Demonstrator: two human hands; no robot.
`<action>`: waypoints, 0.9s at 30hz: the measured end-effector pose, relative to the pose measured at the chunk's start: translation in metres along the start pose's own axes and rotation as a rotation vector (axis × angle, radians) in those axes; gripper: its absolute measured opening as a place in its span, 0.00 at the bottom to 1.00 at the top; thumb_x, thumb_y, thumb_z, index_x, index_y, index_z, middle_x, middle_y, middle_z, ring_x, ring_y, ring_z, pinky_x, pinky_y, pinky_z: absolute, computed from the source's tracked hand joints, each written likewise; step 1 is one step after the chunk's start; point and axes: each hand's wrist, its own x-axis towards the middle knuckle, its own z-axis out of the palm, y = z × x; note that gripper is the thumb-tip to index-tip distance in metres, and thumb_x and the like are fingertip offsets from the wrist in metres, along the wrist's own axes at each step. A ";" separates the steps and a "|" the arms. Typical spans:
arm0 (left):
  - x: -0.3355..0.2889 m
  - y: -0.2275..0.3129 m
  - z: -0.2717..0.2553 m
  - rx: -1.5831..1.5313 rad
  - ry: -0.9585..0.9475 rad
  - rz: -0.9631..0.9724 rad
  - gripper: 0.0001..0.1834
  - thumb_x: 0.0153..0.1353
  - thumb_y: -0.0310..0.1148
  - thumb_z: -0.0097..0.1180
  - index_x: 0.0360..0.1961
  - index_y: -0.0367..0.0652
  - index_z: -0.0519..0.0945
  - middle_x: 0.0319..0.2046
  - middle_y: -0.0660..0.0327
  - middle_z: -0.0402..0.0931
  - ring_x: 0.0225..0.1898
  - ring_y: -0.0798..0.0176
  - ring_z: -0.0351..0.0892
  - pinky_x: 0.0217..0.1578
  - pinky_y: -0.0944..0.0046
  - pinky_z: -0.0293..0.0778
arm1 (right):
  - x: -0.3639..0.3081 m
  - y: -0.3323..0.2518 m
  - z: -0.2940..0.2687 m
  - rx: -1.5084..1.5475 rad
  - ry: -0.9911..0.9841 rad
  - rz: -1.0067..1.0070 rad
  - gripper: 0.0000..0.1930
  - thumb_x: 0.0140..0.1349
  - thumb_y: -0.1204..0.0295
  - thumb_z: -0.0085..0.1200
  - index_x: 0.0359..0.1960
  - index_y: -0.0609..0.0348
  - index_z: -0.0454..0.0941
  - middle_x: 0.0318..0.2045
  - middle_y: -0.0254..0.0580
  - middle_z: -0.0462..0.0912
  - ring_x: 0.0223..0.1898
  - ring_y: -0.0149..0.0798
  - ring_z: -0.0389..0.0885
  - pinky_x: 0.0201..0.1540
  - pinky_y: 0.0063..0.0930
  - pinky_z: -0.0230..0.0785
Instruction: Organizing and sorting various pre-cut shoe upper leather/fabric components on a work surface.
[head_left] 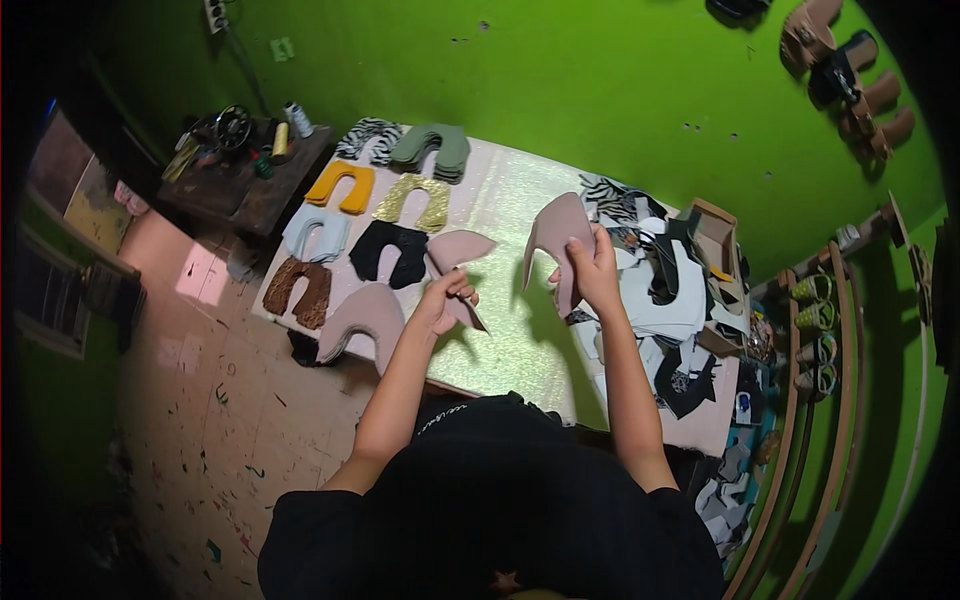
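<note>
My left hand [437, 303] is closed on a dusty-pink curved shoe-upper piece [460, 248], with one end pointing down toward the table. In my right hand [597, 270] is another dusty-pink, U-shaped shoe-upper piece [556, 222], raised above the table with the thumb on its face. The two held pieces are apart. Close to my left forearm lies a thick stack of pink U-shaped pieces [362, 308] at the table's near left edge. Beyond it sit stacks in leopard brown [297, 290], black [387, 255], pale blue [316, 235], gold [416, 200], orange [340, 187], green [432, 150] and zebra print [366, 138].
Loose white and black cut pieces [665, 290] pile up at the table's right, beside an open cardboard box [713, 235]. A shiny sheet [500, 345] covers the table's middle. Sandals hang on a wooden rack [815, 345] at right; a sewing machine [232, 128] stands far left.
</note>
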 end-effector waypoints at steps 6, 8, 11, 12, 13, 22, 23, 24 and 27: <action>-0.052 0.051 -0.031 -0.666 -0.281 -0.062 0.17 0.58 0.40 0.43 0.15 0.47 0.59 0.11 0.71 0.54 0.15 0.75 0.54 0.20 0.74 0.57 | 0.006 0.001 0.092 -0.094 -0.242 0.065 0.14 0.54 0.75 0.52 0.39 0.63 0.61 0.26 0.42 0.74 0.18 0.31 0.77 0.18 0.21 0.68; -0.069 0.071 -0.046 -0.452 -0.155 0.119 0.16 0.55 0.39 0.45 0.14 0.47 0.58 0.17 0.65 0.63 0.24 0.69 0.66 0.30 0.71 0.65 | 0.003 0.000 0.125 -0.093 -0.328 0.106 0.13 0.54 0.76 0.52 0.39 0.62 0.62 0.26 0.41 0.75 0.19 0.30 0.77 0.20 0.21 0.68; -0.096 0.097 -0.056 -0.128 0.189 0.237 0.08 0.53 0.35 0.47 0.29 0.41 0.70 0.43 0.53 0.70 0.49 0.53 0.68 0.53 0.55 0.63 | -0.002 0.003 0.171 0.019 -0.544 0.131 0.12 0.54 0.79 0.50 0.39 0.63 0.63 0.28 0.40 0.74 0.20 0.30 0.77 0.24 0.21 0.69; -0.105 0.103 -0.057 -0.017 0.167 0.273 0.04 0.55 0.31 0.44 0.29 0.43 0.69 0.43 0.54 0.71 0.48 0.56 0.69 0.50 0.54 0.65 | -0.004 0.001 0.187 0.063 -0.591 0.140 0.12 0.54 0.80 0.49 0.39 0.63 0.63 0.29 0.40 0.75 0.21 0.30 0.77 0.25 0.21 0.70; -0.115 0.109 -0.057 0.131 0.227 0.259 0.04 0.55 0.32 0.45 0.28 0.44 0.69 0.42 0.56 0.71 0.47 0.59 0.70 0.49 0.56 0.66 | -0.006 0.003 0.201 0.127 -0.615 0.159 0.12 0.54 0.79 0.49 0.40 0.64 0.63 0.29 0.40 0.75 0.21 0.30 0.77 0.26 0.21 0.70; -0.162 0.162 -0.117 0.986 0.496 0.148 0.14 0.47 0.31 0.60 0.25 0.47 0.64 0.29 0.68 0.65 0.36 0.72 0.64 0.38 0.71 0.64 | -0.026 0.091 0.248 -0.055 -0.389 0.200 0.14 0.53 0.76 0.51 0.40 0.68 0.66 0.30 0.49 0.78 0.24 0.37 0.80 0.28 0.24 0.70; -0.162 0.162 -0.116 1.059 0.503 0.135 0.17 0.45 0.34 0.62 0.33 0.40 0.68 0.33 0.64 0.68 0.38 0.68 0.66 0.41 0.69 0.64 | -0.030 0.110 0.244 -0.275 -0.323 0.168 0.14 0.51 0.74 0.53 0.38 0.69 0.67 0.28 0.51 0.78 0.26 0.40 0.80 0.29 0.27 0.70; -0.161 0.158 -0.133 1.058 0.506 0.133 0.17 0.45 0.34 0.62 0.33 0.40 0.68 0.33 0.64 0.68 0.38 0.68 0.66 0.41 0.69 0.64 | -0.034 0.120 0.246 -0.491 -0.268 0.132 0.15 0.49 0.72 0.55 0.37 0.69 0.68 0.27 0.54 0.78 0.27 0.43 0.80 0.29 0.30 0.70; -0.157 0.137 -0.170 1.401 0.554 0.390 0.22 0.45 0.36 0.60 0.39 0.34 0.70 0.39 0.51 0.72 0.41 0.56 0.71 0.42 0.61 0.67 | -0.050 0.130 0.252 -0.605 -0.183 0.177 0.18 0.46 0.69 0.57 0.35 0.70 0.70 0.25 0.60 0.77 0.29 0.51 0.79 0.33 0.35 0.70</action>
